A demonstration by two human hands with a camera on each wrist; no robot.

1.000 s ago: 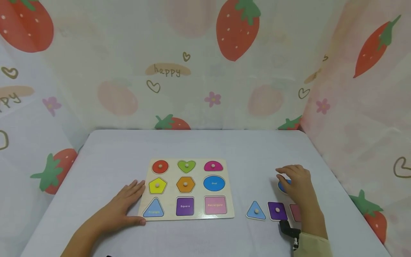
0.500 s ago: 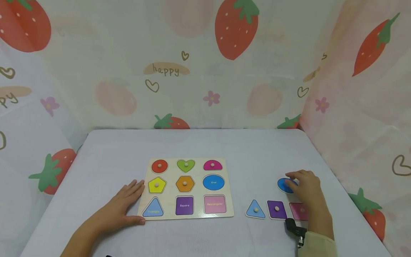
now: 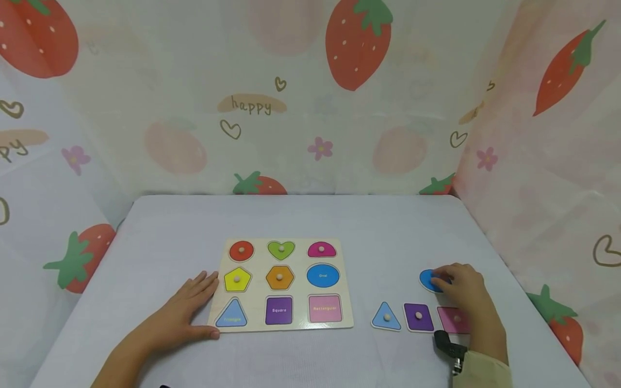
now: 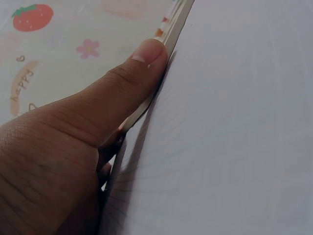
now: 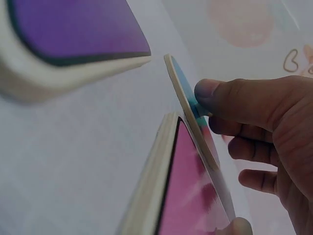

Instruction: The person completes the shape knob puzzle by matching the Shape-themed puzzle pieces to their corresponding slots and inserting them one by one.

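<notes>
Thumb and forefinger of my right hand [image 3: 463, 285] pinch the knob of a blue oval puzzle piece [image 3: 428, 280], at the table's right side. In the right wrist view the knob is mostly covered by the thumb [image 5: 230, 98]; I cannot tell whether the oval piece [image 5: 180, 88] touches the table. My left hand [image 3: 181, 312] rests at the left edge of a wooden shape puzzle board [image 3: 257, 328], fingers extended, thumb against its near corner. Red circle, green heart, magenta half circle, yellow pentagon and orange hexagon pieces sit in the board; its oval, triangle, square and rectangle places show printed labels.
Between the board and my right wrist lie a light blue triangle piece [image 3: 386, 318] and a purple square piece [image 3: 418, 317]. A pink rectangle piece [image 3: 452, 319] lies partly under my right forearm. Strawberry-printed cloth [image 3: 320, 118] hangs behind the white table [image 3: 271, 221].
My right hand moved slightly right, from hovering over the oval piece to pinching its knob. The left hand and the board stay in place.
</notes>
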